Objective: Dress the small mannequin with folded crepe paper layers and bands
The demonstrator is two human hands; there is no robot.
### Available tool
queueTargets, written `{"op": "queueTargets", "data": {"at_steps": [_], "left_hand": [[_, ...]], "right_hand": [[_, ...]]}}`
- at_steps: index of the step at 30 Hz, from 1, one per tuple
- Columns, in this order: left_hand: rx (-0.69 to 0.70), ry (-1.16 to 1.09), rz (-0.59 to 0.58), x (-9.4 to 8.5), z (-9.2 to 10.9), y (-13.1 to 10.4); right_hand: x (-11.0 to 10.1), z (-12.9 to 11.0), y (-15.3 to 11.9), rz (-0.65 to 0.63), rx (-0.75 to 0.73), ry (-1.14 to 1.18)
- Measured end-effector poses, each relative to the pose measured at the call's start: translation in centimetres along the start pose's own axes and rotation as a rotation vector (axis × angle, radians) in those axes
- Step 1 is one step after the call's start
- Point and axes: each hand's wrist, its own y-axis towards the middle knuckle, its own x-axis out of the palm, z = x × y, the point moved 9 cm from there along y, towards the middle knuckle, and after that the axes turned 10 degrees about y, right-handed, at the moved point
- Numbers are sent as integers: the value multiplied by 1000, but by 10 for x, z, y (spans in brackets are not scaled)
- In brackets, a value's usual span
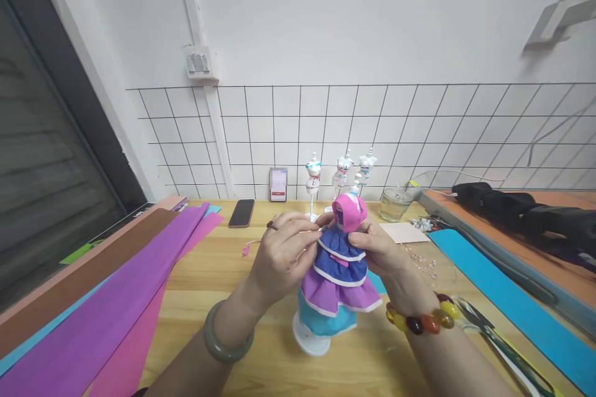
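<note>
A miniature dress form with a white round base (pixel 311 340) leans slightly to the right in front of me. It wears a tiered doll dress (pixel 339 291) with a pink top, dark blue and purple ruffles edged in white, and a light blue bottom layer. My left hand (pixel 282 254) pinches the dress at the left of the waist, fingertips pressed together. From the other side my right hand (pixel 380 249) grips the waist, its thumb on the front and its other fingers hidden behind.
Several small white dress forms (pixel 313 180) stand behind. Crepe paper strips (pixel 135 260) lie left, and a blue strip (pixel 507 298) right. Scissors (pixel 493 335), a glass (pixel 395 203), clear beads (pixel 426 265), a dark phone (pixel 241 213) and a lit phone (pixel 278 185) are around.
</note>
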Motion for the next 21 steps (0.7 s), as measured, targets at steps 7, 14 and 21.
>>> {"op": "queueTargets", "data": {"at_steps": [7,14,21], "left_hand": [[-60,-117,-12,3,-8,0],[-41,-204,-86,7,-13,1],[-70,-151,-39,-7,-13,4]], "right_hand": [[-1,-1,0,-3,-13,4],[0,-3,-1,23,-11,-41],[-2,-6,-1,71,-19,-45]]}}
